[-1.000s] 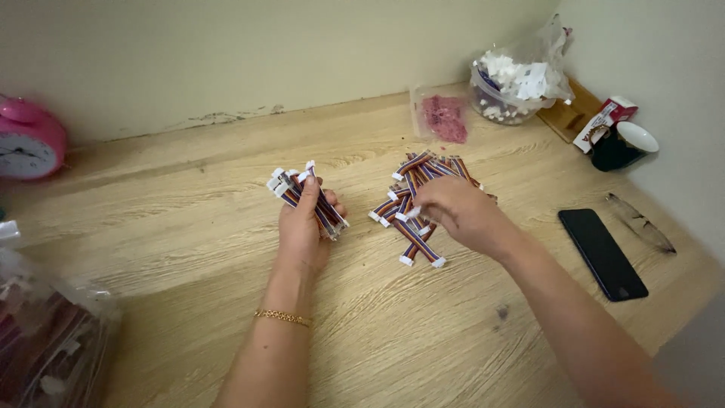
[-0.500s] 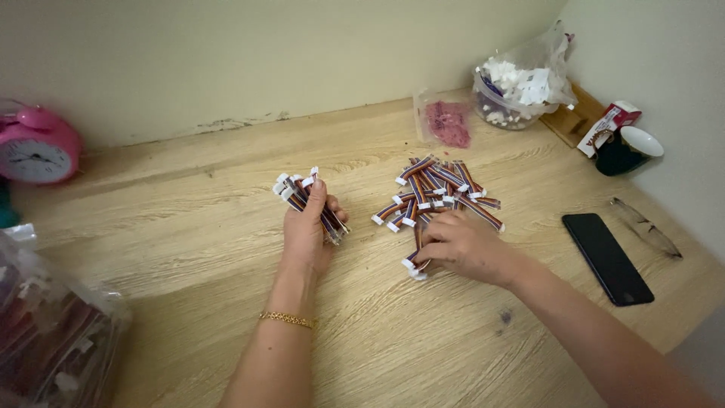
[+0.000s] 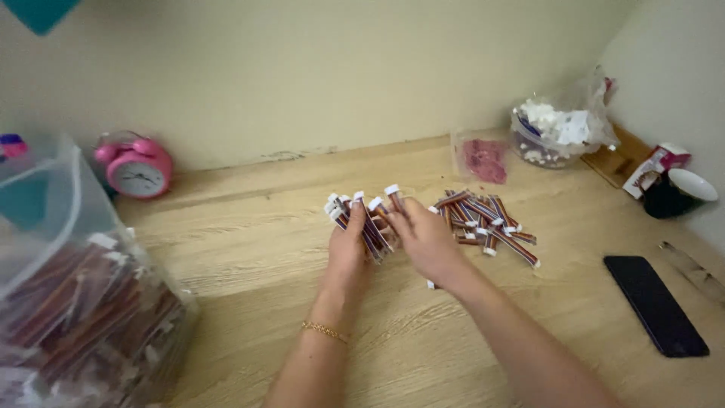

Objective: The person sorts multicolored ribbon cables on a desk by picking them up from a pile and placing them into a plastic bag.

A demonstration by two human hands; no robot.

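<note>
Standing fanned and nearly upright: a bundle of short striped ribbon cables (image 3: 368,219), white connectors topmost, sitting in the left hand's grip. Lying just beside it on the counter, loosely scattered: a pile of matching cables (image 3: 487,221), white-tipped, crossing one another.

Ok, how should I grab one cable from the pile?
Pinch a cable at the pile's right edge by its middle, coming from above. It lies flat and apart there, with a white plug at the end.
</note>
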